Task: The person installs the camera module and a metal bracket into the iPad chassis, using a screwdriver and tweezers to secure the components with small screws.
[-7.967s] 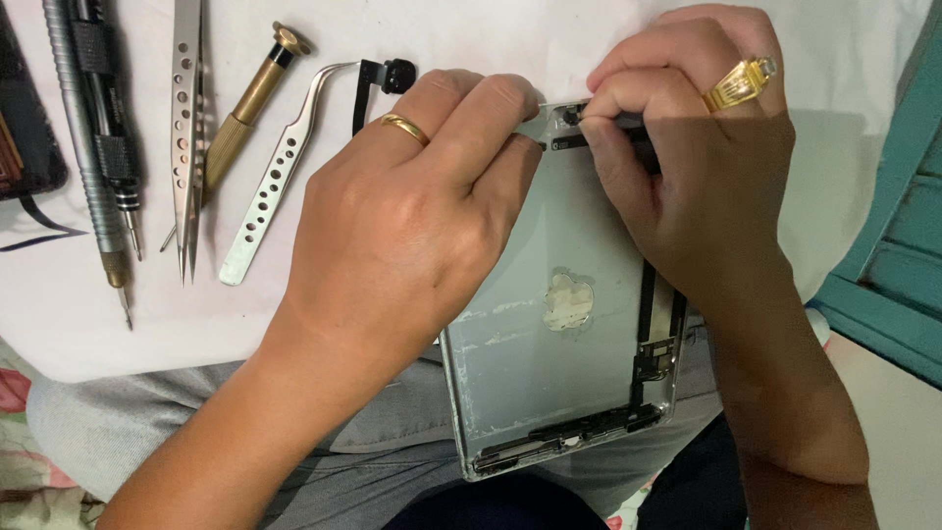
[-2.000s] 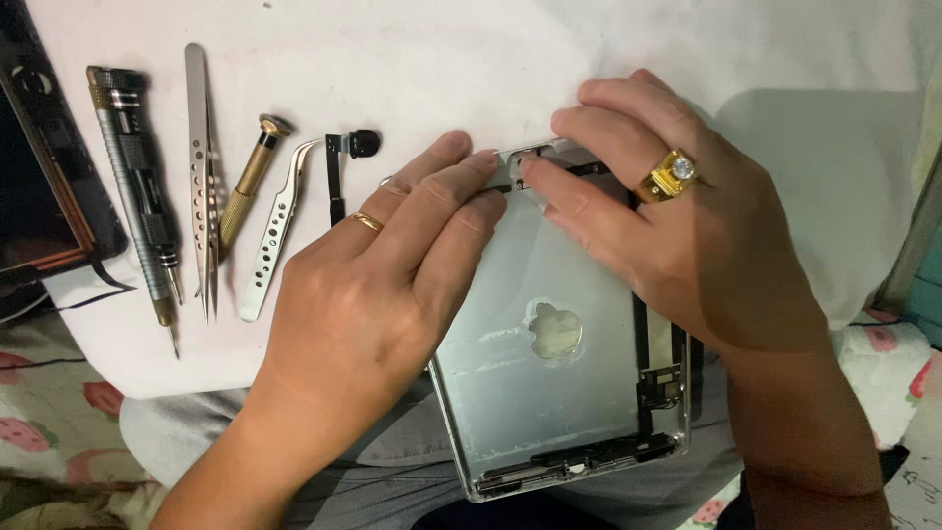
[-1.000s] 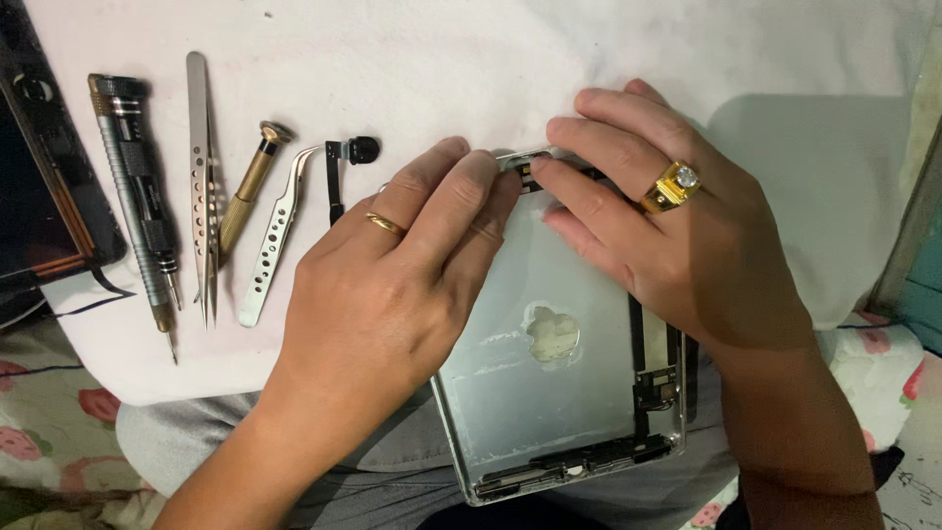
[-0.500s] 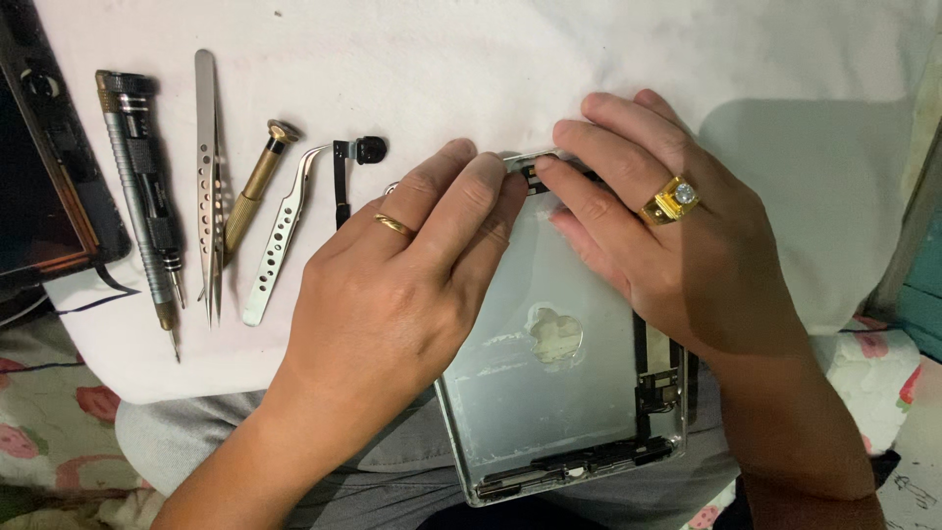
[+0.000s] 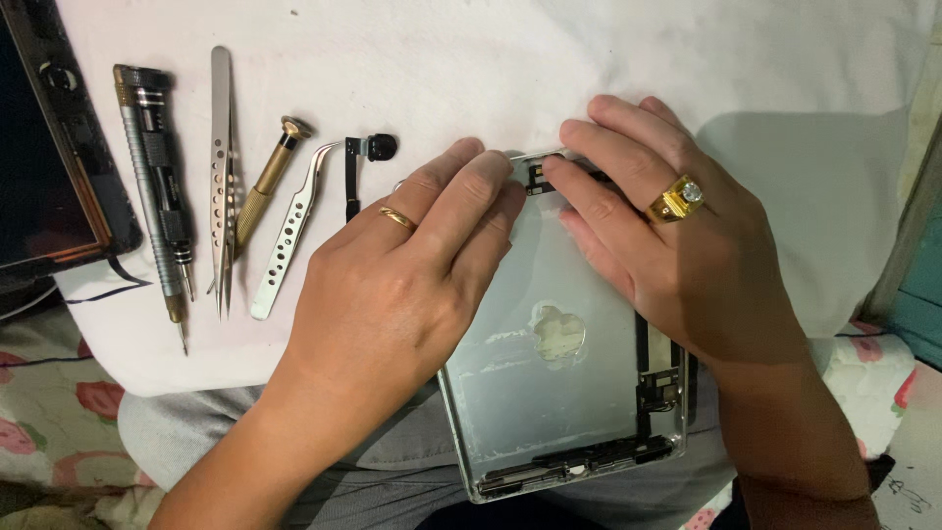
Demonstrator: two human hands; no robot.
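An empty silver tablet back shell (image 5: 549, 393) lies inside up, half on the white cloth and half over my lap. My left hand (image 5: 392, 285), with a thin gold ring, rests flat on the shell's left side, fingertips at its top edge. My right hand (image 5: 667, 236), wearing a gold ring with a stone, lies on the shell's right side. The fingertips of both hands meet at a small dark part (image 5: 537, 175) at the shell's top edge. Black strips (image 5: 589, 459) run along the shell's near end.
On the white cloth (image 5: 491, 69) to the left lie a black-and-grey screwdriver (image 5: 157, 196), straight steel tweezers (image 5: 222, 177), a brass-handled tool (image 5: 267, 182), curved tweezers (image 5: 289, 236) and a small black camera part on a flex strip (image 5: 361, 162). A dark screen panel (image 5: 49, 167) sits far left.
Both hands have stayed on the shell with only small finger shifts at its top edge. The view has drifted slightly, and the tools are unmoved.
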